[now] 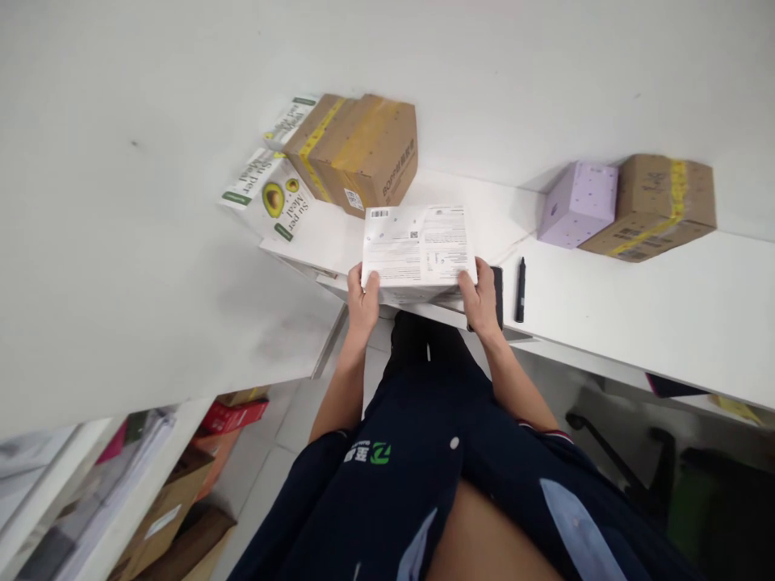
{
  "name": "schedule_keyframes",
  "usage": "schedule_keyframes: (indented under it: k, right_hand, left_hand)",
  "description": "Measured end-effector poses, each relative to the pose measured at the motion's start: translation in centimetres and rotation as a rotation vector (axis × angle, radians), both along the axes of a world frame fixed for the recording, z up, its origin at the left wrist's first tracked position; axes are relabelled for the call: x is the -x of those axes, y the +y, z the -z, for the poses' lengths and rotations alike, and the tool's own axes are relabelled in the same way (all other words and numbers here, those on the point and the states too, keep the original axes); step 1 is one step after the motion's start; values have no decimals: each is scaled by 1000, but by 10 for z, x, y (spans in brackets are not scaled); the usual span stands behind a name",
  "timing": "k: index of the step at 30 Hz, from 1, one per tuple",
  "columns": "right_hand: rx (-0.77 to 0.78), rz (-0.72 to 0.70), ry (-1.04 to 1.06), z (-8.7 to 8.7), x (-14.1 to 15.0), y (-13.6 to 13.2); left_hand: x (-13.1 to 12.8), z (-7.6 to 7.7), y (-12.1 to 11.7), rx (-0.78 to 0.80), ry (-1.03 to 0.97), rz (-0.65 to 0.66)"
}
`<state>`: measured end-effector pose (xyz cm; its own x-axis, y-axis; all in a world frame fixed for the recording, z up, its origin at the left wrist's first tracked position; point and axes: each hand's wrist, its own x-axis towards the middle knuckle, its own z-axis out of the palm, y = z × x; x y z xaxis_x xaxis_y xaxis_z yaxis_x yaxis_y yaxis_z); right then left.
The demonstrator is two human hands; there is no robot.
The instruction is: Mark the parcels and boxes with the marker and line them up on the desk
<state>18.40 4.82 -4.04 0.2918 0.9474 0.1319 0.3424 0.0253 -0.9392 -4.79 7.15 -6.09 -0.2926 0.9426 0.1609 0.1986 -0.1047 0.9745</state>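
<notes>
Between my two hands is a white box (393, 254) with printed text, a barcode and a square code on its upper face. My left hand (362, 294) grips its near left corner, thumb on top. My right hand (479, 294) holds the near right corner the same way. The fingers under the box are hidden. Just right of my right hand, a dark phone-like object (499, 298) lies partly covered on the white table (581, 315). A black marker (521, 290) lies beside it.
Taped brown cartons (363, 153) stand at the back left, beside white boxes with avocado pictures (275, 194). A lilac box (580, 204) and another brown carton (659, 206) stand on the right. Shelves with cartons (163, 512) are at lower left, a dark chair (635, 468) at lower right.
</notes>
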Motion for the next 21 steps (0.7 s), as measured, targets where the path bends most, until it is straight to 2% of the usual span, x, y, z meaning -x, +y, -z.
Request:
schedule_keyframes:
  k: [4, 11, 16, 21]
  right_hand:
    - [19, 20, 102, 2, 1, 1]
    - [126, 69, 259, -7, 7, 5]
    - [157, 86, 300, -9, 7, 8]
    - [82, -25, 319, 2, -5, 13]
  left_hand:
    - [1, -3, 3, 48, -74, 6]
    - [9, -8, 16, 255, -236, 40]
    - [10, -9, 19, 220, -289, 76]
    - [12, -14, 14, 152, -320, 182]
